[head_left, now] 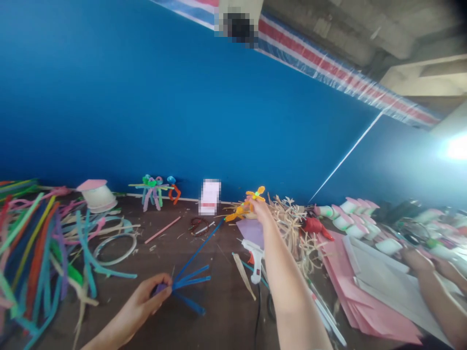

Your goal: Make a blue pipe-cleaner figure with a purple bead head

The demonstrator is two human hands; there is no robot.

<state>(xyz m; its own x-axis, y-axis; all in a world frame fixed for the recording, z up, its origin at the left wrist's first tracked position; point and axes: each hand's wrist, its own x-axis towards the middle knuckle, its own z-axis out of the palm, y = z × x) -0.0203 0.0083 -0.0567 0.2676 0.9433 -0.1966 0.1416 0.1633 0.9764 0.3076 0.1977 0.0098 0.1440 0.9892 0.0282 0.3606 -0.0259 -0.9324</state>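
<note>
My left hand [155,294], low at centre left, is closed round a purple piece with a bundle of blue strips [191,282] fanning out to the right. From the bundle a thin blue stem runs up to yellow-orange pieces [237,212] lying near the wall. My right hand [256,205] reaches far forward over those pieces, its fingers closed at a yellow-orange flower shape [258,193]; its exact grip is too small to tell. Below my right hand a white glue gun [253,260] lies on the dark table [219,321] beside my forearm.
Coloured fuzzy strips [36,253] and a clear ring [116,249] lie left. A white cup [98,197] stands near the wall. Dried strips [292,223], a red piece [316,226] and pink sheets [357,291] lie right. Another person's hands [419,262] are at far right.
</note>
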